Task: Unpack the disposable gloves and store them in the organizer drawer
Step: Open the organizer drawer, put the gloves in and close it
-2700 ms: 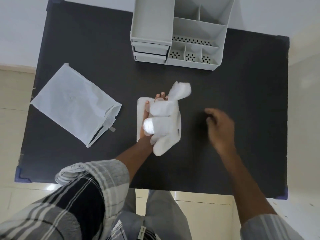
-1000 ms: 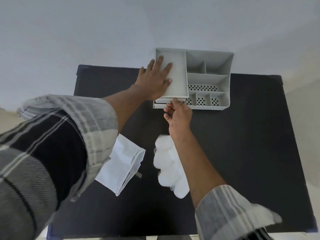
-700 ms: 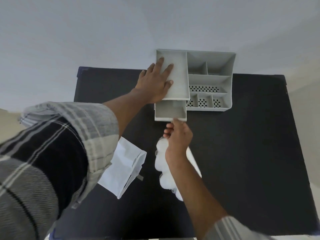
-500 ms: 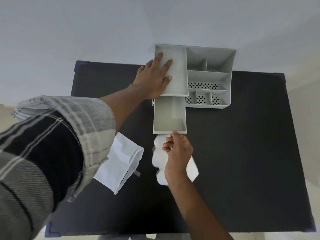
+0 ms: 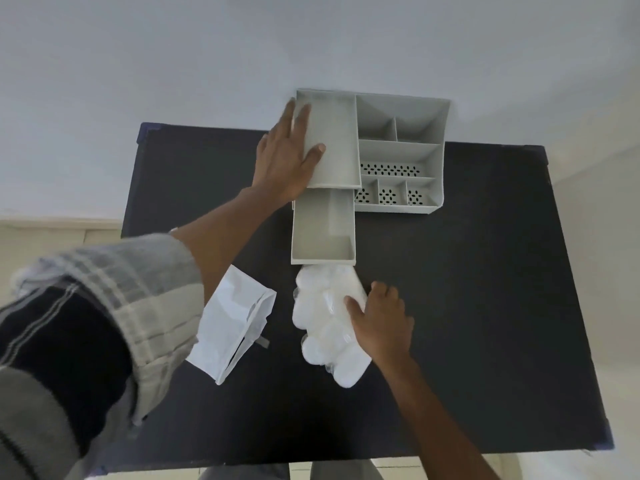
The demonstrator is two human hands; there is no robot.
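Observation:
A grey organizer (image 5: pixel 401 157) stands at the far edge of the black table (image 5: pixel 467 306). Its drawer (image 5: pixel 323 230) is pulled out toward me and holds nothing. My left hand (image 5: pixel 287 161) lies flat on the organizer's left top, fingers spread. A bundle of white disposable gloves (image 5: pixel 325 327) lies on the table just in front of the drawer. My right hand (image 5: pixel 381 323) rests on the bundle's right side, fingers on the gloves, not clearly closed around them.
A white paper bag (image 5: pixel 232 323), its mouth open, lies to the left of the gloves, partly under my left sleeve. The organizer's right half has several open compartments with perforated floors. A pale wall stands behind the table.
My right hand pulled the drawer fully out, let go of it and moved back onto the gloves. My left hand stayed on the organizer's top.

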